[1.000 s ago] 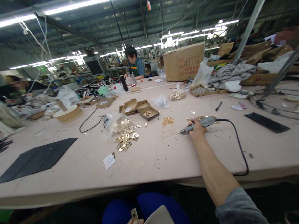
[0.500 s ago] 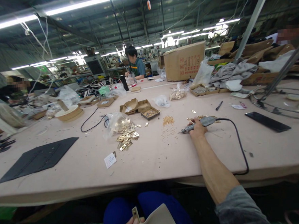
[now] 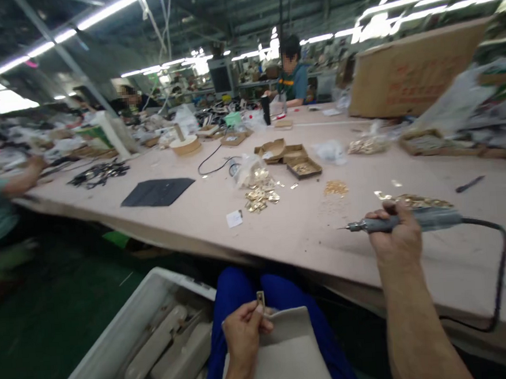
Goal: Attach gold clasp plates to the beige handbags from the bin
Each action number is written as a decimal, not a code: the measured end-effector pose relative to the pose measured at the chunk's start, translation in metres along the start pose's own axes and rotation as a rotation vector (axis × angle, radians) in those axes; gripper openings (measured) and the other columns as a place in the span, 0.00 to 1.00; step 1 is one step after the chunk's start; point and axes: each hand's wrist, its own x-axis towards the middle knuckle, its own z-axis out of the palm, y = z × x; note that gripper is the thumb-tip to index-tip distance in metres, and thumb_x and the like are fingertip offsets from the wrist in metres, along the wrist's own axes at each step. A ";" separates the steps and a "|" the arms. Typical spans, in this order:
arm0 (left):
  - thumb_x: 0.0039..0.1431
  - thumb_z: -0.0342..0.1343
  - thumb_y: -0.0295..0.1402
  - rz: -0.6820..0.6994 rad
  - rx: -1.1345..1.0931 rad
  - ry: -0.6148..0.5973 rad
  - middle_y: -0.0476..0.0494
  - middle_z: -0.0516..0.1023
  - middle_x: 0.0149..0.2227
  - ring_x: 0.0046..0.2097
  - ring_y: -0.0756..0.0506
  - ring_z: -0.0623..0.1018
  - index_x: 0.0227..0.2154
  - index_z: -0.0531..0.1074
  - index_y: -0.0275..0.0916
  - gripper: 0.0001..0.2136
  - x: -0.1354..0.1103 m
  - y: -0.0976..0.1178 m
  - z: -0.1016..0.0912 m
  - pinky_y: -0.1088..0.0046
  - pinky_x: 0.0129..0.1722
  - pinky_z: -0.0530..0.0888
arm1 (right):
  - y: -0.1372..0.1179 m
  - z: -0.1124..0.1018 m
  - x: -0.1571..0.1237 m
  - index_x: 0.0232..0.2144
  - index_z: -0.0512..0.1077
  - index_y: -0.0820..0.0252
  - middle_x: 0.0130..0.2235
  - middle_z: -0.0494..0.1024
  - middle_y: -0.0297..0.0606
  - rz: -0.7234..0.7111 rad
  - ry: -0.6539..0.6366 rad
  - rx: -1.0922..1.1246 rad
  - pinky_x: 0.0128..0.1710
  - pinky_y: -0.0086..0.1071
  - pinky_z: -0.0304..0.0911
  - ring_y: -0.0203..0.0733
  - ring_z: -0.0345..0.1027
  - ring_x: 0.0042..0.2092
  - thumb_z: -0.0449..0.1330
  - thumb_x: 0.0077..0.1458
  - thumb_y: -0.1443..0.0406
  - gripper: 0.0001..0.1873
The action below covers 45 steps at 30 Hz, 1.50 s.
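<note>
My right hand [image 3: 397,231] is wrapped round a grey corded electric screwdriver [image 3: 437,218], held over the table with its thin bit pointing left. Low over my lap, my left hand [image 3: 244,331] pinches the edge of a beige leather-like flap [image 3: 296,348]. A small gold metal plate [image 3: 260,298] stands up at the left fingertips, at the flap's corner. The rest of the flap lies across my blue-clad thighs. Beyond the screwdriver lies a heap of gold metal pieces [image 3: 422,201], and tiny gold parts [image 3: 336,188] are piled left of it.
Gold plates [image 3: 260,197] spill from a clear plastic bag [image 3: 249,171]. Small cardboard boxes [image 3: 303,167], a dark flat sheet [image 3: 158,192] and a white label [image 3: 234,218] lie on the table. A white bin [image 3: 128,331] with beige pieces stands at my left. Other people sit farther off.
My view has swung left and down, bringing the bin and more of the flap into sight. The screwdriver in my right hand is nearer to me. Both hands keep their hold.
</note>
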 end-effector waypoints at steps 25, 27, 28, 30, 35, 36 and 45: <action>0.55 0.63 0.35 -0.044 -0.088 -0.039 0.39 0.80 0.20 0.18 0.47 0.77 0.29 0.80 0.29 0.11 -0.042 0.014 0.002 0.76 0.19 0.74 | 0.090 0.029 -0.244 0.30 0.74 0.62 0.30 0.77 0.36 0.039 -0.515 -0.392 0.24 0.30 0.66 0.32 0.67 0.23 0.70 0.57 0.62 0.10; 0.56 0.63 0.35 -0.036 -0.091 -0.038 0.37 0.81 0.22 0.19 0.47 0.78 0.30 0.80 0.28 0.11 -0.042 0.013 0.002 0.76 0.19 0.75 | 0.091 0.027 -0.245 0.30 0.75 0.62 0.29 0.77 0.36 0.021 -0.515 -0.420 0.24 0.30 0.65 0.32 0.66 0.23 0.69 0.58 0.61 0.10; 0.56 0.63 0.35 -0.035 -0.090 -0.037 0.37 0.82 0.23 0.19 0.47 0.78 0.30 0.80 0.28 0.11 -0.043 0.012 0.002 0.76 0.19 0.75 | 0.091 0.027 -0.245 0.30 0.76 0.62 0.29 0.77 0.36 0.010 -0.511 -0.433 0.24 0.30 0.65 0.32 0.67 0.23 0.69 0.58 0.61 0.11; 0.56 0.63 0.35 -0.036 -0.084 -0.033 0.36 0.83 0.25 0.19 0.47 0.78 0.30 0.80 0.29 0.11 -0.044 0.013 0.002 0.76 0.19 0.75 | 0.093 0.025 -0.246 0.30 0.77 0.62 0.29 0.77 0.36 -0.009 -0.507 -0.452 0.24 0.30 0.66 0.33 0.67 0.23 0.69 0.58 0.60 0.11; 0.57 0.62 0.33 -0.030 -0.071 -0.040 0.37 0.82 0.24 0.19 0.47 0.78 0.30 0.81 0.29 0.10 -0.045 0.014 0.002 0.76 0.20 0.75 | 0.095 0.022 -0.246 0.30 0.77 0.62 0.27 0.76 0.36 -0.013 -0.509 -0.479 0.24 0.31 0.66 0.33 0.67 0.22 0.70 0.57 0.60 0.11; 0.57 0.62 0.33 -0.034 -0.071 -0.037 0.36 0.82 0.24 0.19 0.47 0.78 0.30 0.81 0.29 0.10 -0.044 0.013 0.002 0.76 0.20 0.75 | 0.095 0.022 -0.247 0.30 0.77 0.62 0.27 0.77 0.36 -0.019 -0.511 -0.488 0.24 0.31 0.67 0.33 0.67 0.22 0.70 0.57 0.60 0.11; 0.54 0.63 0.35 -0.022 -0.089 -0.042 0.39 0.80 0.21 0.18 0.47 0.77 0.28 0.80 0.29 0.11 -0.045 0.017 0.005 0.76 0.18 0.73 | 0.088 0.023 -0.253 0.30 0.76 0.61 0.25 0.74 0.33 0.008 -0.688 -0.563 0.24 0.30 0.65 0.33 0.66 0.23 0.69 0.59 0.61 0.10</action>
